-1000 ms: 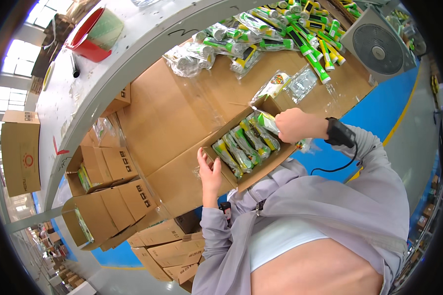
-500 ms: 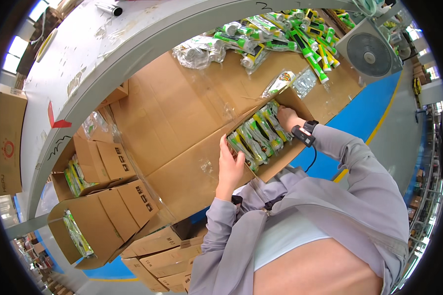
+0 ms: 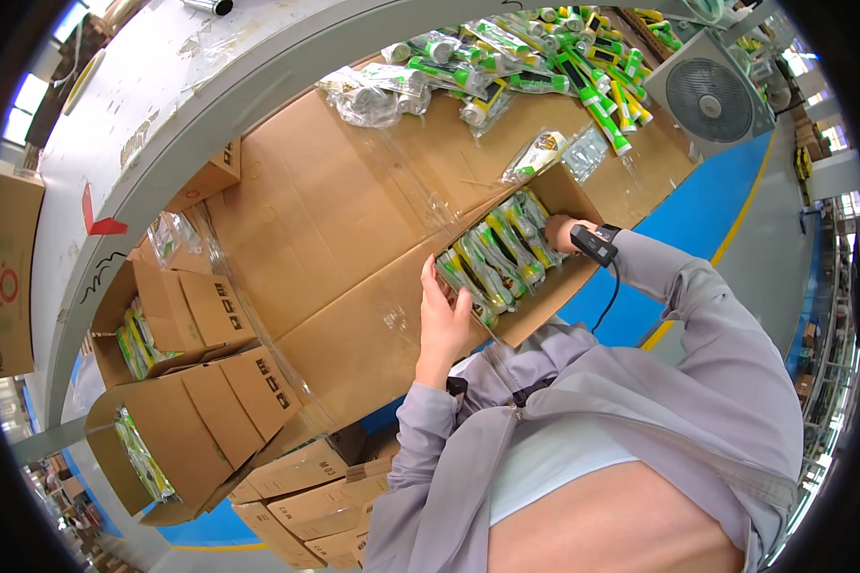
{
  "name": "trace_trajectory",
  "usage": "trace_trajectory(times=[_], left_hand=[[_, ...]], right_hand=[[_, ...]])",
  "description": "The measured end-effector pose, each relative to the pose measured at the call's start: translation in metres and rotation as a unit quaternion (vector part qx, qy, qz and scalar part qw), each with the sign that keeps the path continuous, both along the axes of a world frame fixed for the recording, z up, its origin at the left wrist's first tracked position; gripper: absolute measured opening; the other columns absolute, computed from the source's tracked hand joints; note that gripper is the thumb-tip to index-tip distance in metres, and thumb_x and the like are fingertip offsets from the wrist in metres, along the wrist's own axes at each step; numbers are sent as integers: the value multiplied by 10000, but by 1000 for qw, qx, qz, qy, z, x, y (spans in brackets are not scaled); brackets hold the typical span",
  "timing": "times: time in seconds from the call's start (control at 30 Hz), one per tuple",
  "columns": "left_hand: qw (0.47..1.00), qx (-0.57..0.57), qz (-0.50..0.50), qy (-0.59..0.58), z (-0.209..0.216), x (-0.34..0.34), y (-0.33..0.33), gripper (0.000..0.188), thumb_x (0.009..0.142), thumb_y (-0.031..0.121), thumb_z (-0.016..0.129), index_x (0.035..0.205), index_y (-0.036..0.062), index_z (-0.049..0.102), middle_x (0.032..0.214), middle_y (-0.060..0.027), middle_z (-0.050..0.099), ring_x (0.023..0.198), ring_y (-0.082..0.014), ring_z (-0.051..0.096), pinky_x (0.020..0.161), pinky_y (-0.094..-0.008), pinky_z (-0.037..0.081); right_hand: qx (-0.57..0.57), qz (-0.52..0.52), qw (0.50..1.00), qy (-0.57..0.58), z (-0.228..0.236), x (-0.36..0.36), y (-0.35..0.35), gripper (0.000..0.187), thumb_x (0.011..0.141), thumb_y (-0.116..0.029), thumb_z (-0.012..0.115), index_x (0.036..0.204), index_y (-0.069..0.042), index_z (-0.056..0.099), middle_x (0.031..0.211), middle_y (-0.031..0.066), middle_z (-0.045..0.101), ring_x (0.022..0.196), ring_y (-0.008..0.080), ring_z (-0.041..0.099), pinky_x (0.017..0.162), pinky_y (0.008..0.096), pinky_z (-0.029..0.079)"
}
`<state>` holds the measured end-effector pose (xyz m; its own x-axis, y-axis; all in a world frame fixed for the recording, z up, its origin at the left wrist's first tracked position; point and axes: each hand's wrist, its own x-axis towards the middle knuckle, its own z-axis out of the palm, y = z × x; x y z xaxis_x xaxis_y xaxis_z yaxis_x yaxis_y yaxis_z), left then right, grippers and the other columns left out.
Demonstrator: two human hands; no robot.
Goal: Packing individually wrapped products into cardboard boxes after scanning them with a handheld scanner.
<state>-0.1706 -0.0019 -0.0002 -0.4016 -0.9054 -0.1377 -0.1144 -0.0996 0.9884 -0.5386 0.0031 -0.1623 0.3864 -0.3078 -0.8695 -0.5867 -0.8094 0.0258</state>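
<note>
An open cardboard box (image 3: 535, 323) sits tilted at the table's near edge, holding a row of green-and-yellow tubes in clear plastic bags (image 3: 497, 256). My left hand (image 3: 444, 320) grips the box's left end, fingers along the outside and thumb apart near the rim. Inside the right end is my right hand (image 3: 561, 232), its fingers curled against the last bagged tubes. The fingertips are hidden, so what they hold, if anything, does not show. Just beyond the box lies a single bagged item (image 3: 535, 156), mostly white, beside a flat clear plastic bag (image 3: 585, 153).
A pile of green-and-yellow tubes (image 3: 545, 62) covers the far side of the cardboard-topped table (image 3: 325, 210). At the left stand two open boxes, one behind (image 3: 196, 306) and one nearer (image 3: 196, 411), both with bagged tubes. A grey fan (image 3: 709, 100) stands far right; closed cartons (image 3: 306, 506) are below.
My right hand has shifted slightly down and toward the box's near right side, with its fingers more curled. The left hand keeps its hold. The whole view has shifted a little.
</note>
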Motion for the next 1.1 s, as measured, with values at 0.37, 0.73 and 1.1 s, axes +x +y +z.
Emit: trace_trajectory(times=[0.37,0.73,1.1], left_hand=[[999,-20,27,-6,-4,-3,7,656,862,54,538,1413,82,183,1266,-309,445,938,-240,624,806,-329,494],[986,80,104,-100,9,-10,20,664,879,199,603,1400,39,223,1251,-268,483,1024,-265,601,831,-336,496],[955,72,254,-139,7,-21,71,586,916,252,552,1369,-4,283,1198,-229,527,980,-226,595,811,-312,485]], right_hand=[[77,110,991,-9,-61,-27,-4,302,712,-394,672,800,-105,685,697,98,637,709,290,622,639,364,502],[38,-662,640,-388,213,39,-67,247,824,-153,494,754,45,625,679,105,660,500,162,629,421,265,479],[-10,-880,155,-449,39,-74,-181,490,747,-297,714,1043,52,538,841,92,574,758,230,589,655,332,492]])
